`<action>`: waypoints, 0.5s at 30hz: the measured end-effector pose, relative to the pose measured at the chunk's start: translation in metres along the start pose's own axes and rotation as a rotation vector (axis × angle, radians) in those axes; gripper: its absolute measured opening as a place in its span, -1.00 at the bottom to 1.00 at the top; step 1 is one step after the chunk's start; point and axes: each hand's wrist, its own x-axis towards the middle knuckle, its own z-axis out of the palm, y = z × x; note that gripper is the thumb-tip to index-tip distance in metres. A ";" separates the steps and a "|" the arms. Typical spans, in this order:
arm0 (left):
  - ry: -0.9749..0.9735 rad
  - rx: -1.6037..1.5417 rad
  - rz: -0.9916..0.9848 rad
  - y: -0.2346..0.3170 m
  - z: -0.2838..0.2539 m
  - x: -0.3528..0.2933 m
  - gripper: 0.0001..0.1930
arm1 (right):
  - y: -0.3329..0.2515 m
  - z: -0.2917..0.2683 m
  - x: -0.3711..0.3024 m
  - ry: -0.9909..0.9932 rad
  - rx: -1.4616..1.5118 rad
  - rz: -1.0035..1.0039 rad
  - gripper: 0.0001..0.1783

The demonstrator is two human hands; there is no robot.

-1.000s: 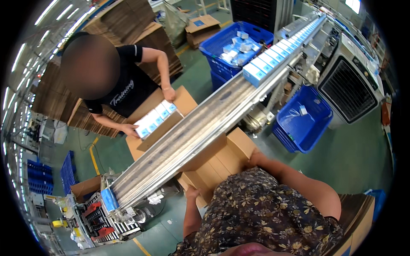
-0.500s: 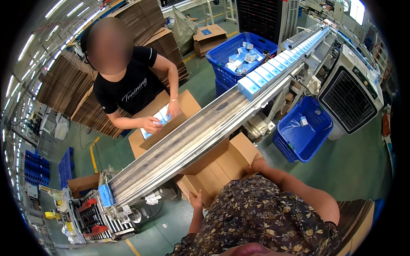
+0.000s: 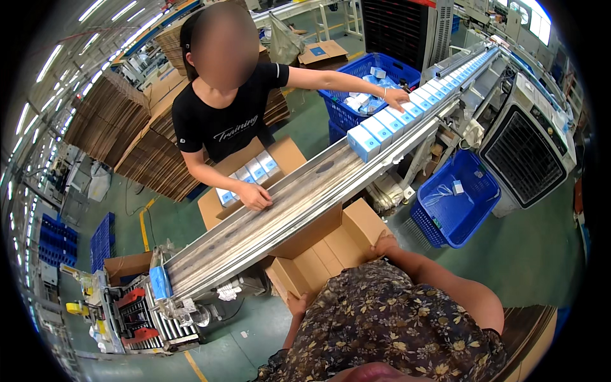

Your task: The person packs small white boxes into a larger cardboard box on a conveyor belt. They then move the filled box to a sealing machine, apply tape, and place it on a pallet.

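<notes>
**Carton Held Below Conveyor**

The open brown cardboard carton sits at frame centre, beneath the sloped metal conveyor. Left hand and right hand grip opposite flaps, fingers curled over the edges, steadying it to receive boxes.

A factory packing line is shown — a metal conveyor chute, stacked flat cardboard, blue plastic crates, open cartons.

Conveyor rail above open carton
</notes>
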 end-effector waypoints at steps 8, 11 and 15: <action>-0.087 0.056 -0.102 -0.003 -0.007 0.003 0.06 | 0.003 -0.006 -0.008 -0.003 0.017 -0.035 0.27; -0.090 0.107 -0.086 -0.001 -0.008 0.004 0.05 | 0.000 -0.009 -0.011 0.002 0.025 -0.012 0.28; -0.102 0.218 -0.180 0.030 -0.004 -0.006 0.04 | 0.012 -0.003 -0.005 0.019 0.028 0.024 0.29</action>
